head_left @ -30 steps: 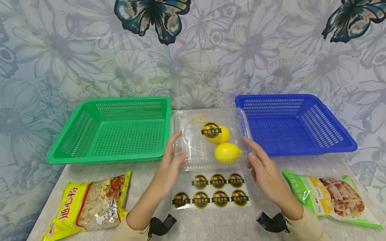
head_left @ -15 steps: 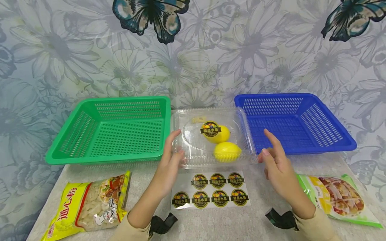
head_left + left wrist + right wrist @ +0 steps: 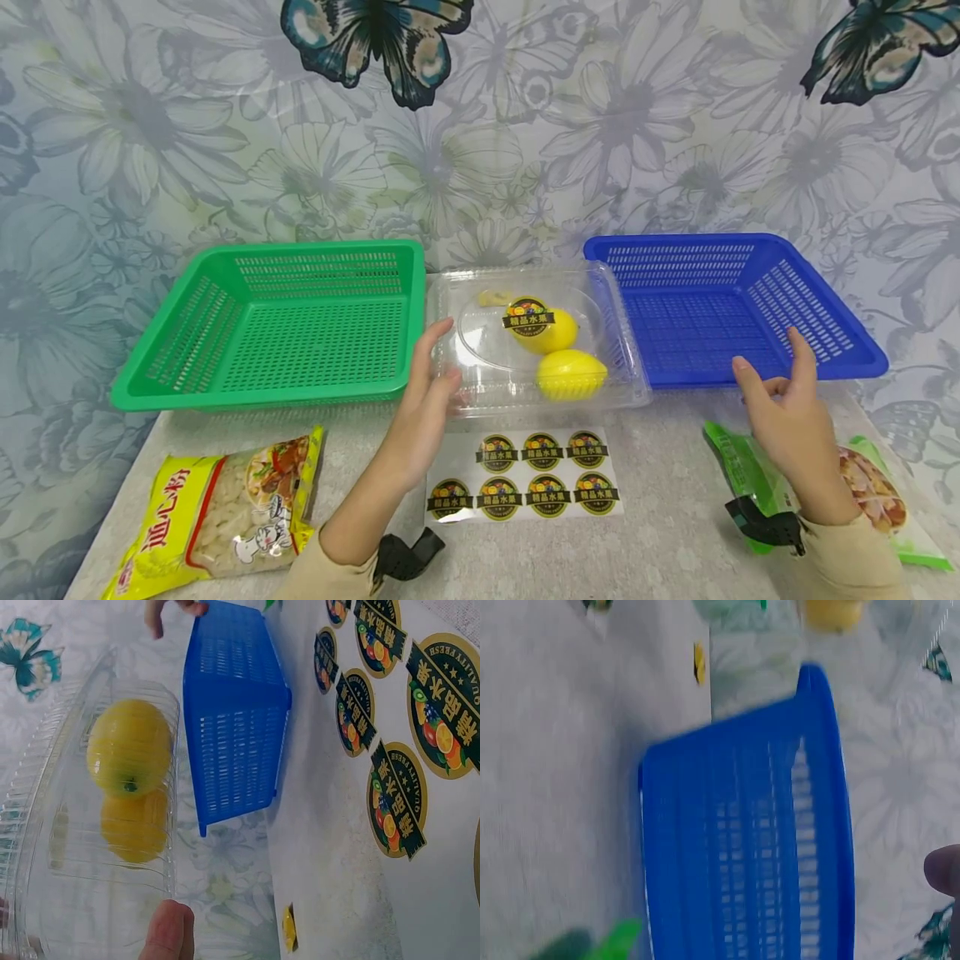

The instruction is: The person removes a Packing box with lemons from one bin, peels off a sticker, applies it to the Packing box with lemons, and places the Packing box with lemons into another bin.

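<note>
My left hand (image 3: 422, 421) grips the left edge of a clear plastic clamshell container (image 3: 480, 362), thumb on the front side. Inside lie two yellow lemons (image 3: 572, 375), and a round black fruit sticker (image 3: 528, 318) is on the lid over the back one. In the left wrist view the container (image 3: 71, 900) shows raised above the table level, with the thumb (image 3: 166, 930) at its edge. My right hand (image 3: 797, 425) holds nothing and is in front of the blue basket (image 3: 750, 381), index finger extended and thumb apart.
A sheet of fruit stickers (image 3: 455, 447) lies on the table before the container. At left stand a green basket (image 3: 262, 402) and a yellow food bag (image 3: 232, 508). A green-and-white food bag (image 3: 873, 492) lies at right, partly hidden by the right arm. A patterned backdrop (image 3: 517, 167) hangs behind.
My right hand has let go of the container's right side and moved right, to before the blue basket. The left hand keeps its grip; the container's right side has shifted slightly right.
</note>
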`<state>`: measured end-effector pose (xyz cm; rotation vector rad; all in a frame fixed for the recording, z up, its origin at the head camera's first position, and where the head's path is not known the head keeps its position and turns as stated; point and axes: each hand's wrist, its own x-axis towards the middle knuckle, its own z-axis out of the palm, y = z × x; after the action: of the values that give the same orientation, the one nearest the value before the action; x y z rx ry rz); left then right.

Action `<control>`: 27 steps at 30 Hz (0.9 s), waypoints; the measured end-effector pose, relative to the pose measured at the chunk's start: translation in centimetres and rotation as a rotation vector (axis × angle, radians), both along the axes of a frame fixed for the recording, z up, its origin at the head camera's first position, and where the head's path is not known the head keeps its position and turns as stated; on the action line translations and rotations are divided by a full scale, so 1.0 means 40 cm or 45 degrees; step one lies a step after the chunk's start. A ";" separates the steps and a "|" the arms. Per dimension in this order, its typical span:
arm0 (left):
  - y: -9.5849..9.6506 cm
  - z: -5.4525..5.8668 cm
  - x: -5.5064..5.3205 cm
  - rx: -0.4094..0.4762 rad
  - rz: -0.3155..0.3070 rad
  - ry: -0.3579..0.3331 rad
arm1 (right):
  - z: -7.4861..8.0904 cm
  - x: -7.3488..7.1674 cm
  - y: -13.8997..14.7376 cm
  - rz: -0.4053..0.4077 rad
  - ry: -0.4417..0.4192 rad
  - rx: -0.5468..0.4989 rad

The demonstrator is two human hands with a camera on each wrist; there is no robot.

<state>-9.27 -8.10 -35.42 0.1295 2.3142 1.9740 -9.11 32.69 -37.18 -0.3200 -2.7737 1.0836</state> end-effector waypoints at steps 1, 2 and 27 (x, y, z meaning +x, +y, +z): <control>0.001 0.002 -0.001 0.004 -0.003 -0.005 | -0.001 -0.003 0.018 -0.026 -0.039 0.003; 0.002 0.003 -0.002 0.006 -0.005 -0.007 | -0.002 -0.006 0.034 -0.049 -0.075 0.005; 0.062 0.033 -0.045 0.060 -0.097 -0.009 | -0.041 -0.042 0.162 -0.209 -0.294 -0.085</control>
<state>-11.08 -5.62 -34.08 0.2105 2.2250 1.9897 -10.80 39.17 -38.82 -0.7097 -2.8466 1.1661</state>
